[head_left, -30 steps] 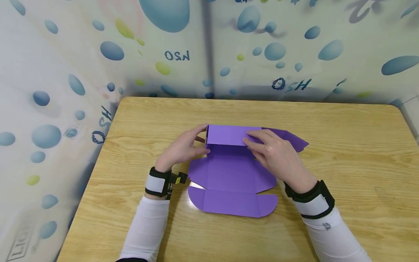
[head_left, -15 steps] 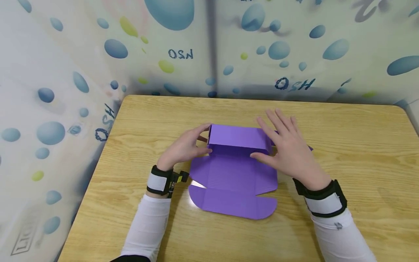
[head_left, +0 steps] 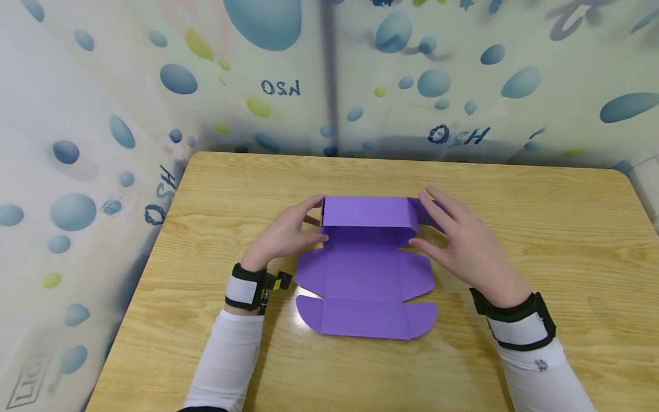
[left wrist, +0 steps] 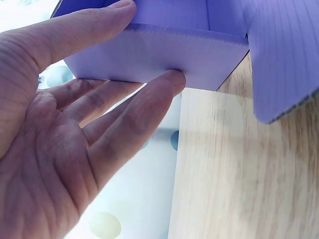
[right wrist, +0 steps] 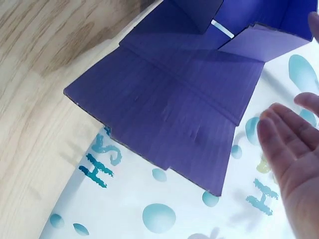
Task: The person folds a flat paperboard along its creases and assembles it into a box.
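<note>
A purple cardboard box (head_left: 368,212), partly folded, lies on the wooden table in the head view. Its far part stands up as a wall with a folded-over top, while the near panels lie flat. My left hand (head_left: 280,237) holds the left end; in the left wrist view the thumb lies over the rim and a fingertip touches the end panel (left wrist: 154,57). My right hand (head_left: 468,246) is at the right end, fingers extended. A loose side flap (right wrist: 169,109) sticks out there, largely behind that hand in the head view; the right wrist view shows the fingers apart from it.
The wooden table (head_left: 566,274) reaches back to a wall (head_left: 463,68) printed with blue and green drops. Near my body, a flat panel with rounded tabs (head_left: 365,319) lies on the tabletop.
My right hand has come off the box's top, spread open in the air, then moved down to the right end by the loose flap. The left hand stays in place.
</note>
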A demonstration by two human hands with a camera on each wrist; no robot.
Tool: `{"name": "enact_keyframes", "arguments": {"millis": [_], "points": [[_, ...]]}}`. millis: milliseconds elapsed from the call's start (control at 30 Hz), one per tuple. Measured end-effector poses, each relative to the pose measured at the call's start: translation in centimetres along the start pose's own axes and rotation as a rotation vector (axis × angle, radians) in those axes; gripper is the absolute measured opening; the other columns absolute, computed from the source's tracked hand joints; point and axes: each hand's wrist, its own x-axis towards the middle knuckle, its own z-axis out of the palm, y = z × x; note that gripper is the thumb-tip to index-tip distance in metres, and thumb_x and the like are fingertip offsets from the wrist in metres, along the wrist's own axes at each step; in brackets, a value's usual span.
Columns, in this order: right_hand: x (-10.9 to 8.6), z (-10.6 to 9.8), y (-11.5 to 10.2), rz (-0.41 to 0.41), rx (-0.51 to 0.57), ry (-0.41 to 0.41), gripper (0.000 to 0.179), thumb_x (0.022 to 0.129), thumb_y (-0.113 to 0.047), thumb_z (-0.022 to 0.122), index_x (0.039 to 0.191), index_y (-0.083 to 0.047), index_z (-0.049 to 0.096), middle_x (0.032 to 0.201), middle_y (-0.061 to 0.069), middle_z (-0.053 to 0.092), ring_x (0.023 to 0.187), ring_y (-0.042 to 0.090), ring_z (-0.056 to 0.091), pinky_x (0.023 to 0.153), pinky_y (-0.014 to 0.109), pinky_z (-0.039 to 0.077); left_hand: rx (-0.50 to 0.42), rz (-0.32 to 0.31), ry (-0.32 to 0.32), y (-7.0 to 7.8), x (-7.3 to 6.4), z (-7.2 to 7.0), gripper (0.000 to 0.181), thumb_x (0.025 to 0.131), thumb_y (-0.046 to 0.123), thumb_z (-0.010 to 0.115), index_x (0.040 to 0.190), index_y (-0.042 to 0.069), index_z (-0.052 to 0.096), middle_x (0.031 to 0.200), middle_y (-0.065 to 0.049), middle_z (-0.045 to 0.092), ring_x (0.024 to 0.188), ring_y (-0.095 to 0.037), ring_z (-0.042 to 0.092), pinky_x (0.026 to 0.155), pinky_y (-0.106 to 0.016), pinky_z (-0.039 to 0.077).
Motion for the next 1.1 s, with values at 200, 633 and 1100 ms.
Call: {"name": "enact_keyframes", "arguments": {"millis": [200, 633, 1100], "points": [[0.0, 0.4, -0.3, 0.006, 0.006, 0.008, 0.069, 0.072, -0.017, 0.085, 0.132, 0.003, 0.056, 0.128, 0.018, 0.057, 0.113, 0.036, 0.057, 0.088, 0.052, 0.049, -0.008, 0.003, 0.001, 0.0, 0.0, 0.0, 0.077, 0.084, 0.015, 0.077, 0.149, 0.016, 0.035, 0.147, -0.003, 0.041, 0.111, -0.022, 0.06, 0.08, -0.029, 0.054], [0.1, 3.3, -0.2, 0.091, 0.143, 0.019, 0.041, 0.078, -0.004, 0.08, 0.116, 0.004, 0.068, 0.096, 0.012, 0.069, 0.075, 0.02, 0.065, 0.06, 0.037, 0.055, 0.012, -0.003, 0.004, 0.0, 0.0, -0.1, 0.076, 0.084, 0.016, 0.077, 0.149, 0.016, 0.035, 0.146, -0.004, 0.042, 0.111, -0.022, 0.059, 0.079, -0.029, 0.055], [0.1, 3.8, -0.1, 0.122, 0.147, 0.018, 0.044, 0.076, -0.003, 0.081, 0.117, 0.003, 0.067, 0.095, 0.011, 0.068, 0.079, 0.023, 0.066, 0.066, 0.039, 0.056, 0.003, -0.013, 0.008, 0.1, -0.1, 0.0, 0.077, 0.084, 0.014, 0.077, 0.149, 0.016, 0.035, 0.146, -0.004, 0.042, 0.111, -0.021, 0.06, 0.077, -0.028, 0.055]]}}
